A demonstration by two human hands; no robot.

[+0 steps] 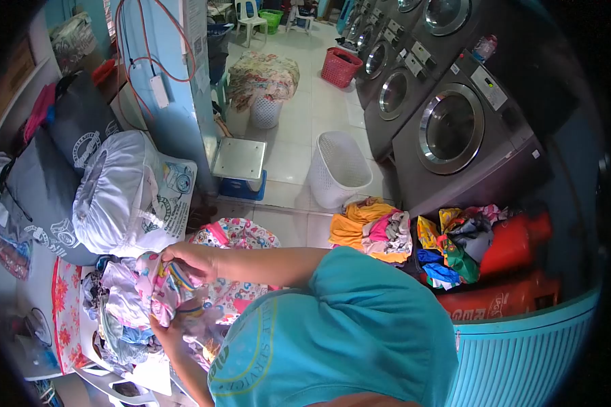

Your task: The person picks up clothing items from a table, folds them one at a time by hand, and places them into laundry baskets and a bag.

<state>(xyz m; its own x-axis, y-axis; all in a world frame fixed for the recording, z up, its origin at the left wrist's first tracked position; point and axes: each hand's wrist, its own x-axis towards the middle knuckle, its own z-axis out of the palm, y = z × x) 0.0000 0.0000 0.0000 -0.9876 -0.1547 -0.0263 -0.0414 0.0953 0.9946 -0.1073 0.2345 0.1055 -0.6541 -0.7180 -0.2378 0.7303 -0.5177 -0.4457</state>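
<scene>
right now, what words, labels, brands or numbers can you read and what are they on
"SERVICE": curved print on the teal shirt; the larger letters there are lost in folds.
Too small or blurred to read: the prints on the grey bags, the printed white bag, the red item and the machine control panels.

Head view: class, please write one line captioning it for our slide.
Left hand and right hand hold pink printed cloth at a clothes pile, front-loading machines standing beyond.
</scene>
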